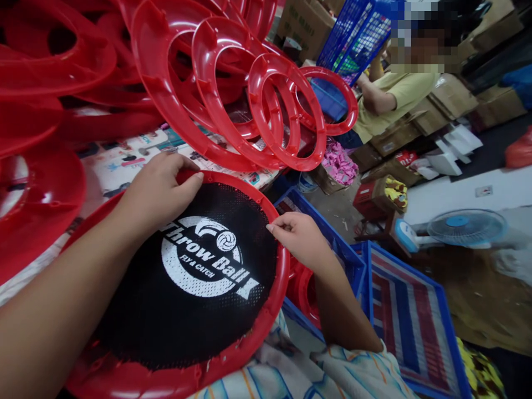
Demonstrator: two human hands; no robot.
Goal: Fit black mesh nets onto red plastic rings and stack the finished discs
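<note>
A round black mesh net [137,310] printed "Throw Ball Fly & Catch" in white lies inside a red plastic ring [243,349] near my lap. My left hand [166,180] is closed over the far rim, its thumb and fingers bent around the ring beside the net's edge. On the right side of the rim, my right hand [301,238] pinches thumb against forefinger where the mesh meets the ring. Whether something small sits in that pinch cannot be made out. Along the rim, the net's edge appears tucked against small pegs.
Many red rings [286,111] lean and pile on the patterned table cover [137,158]. Blue crates [446,310] stand low to the right, one lined with striped cloth. A fan [457,224] lies beyond. Another person [399,100] stands at the back by a blue basket [357,33].
</note>
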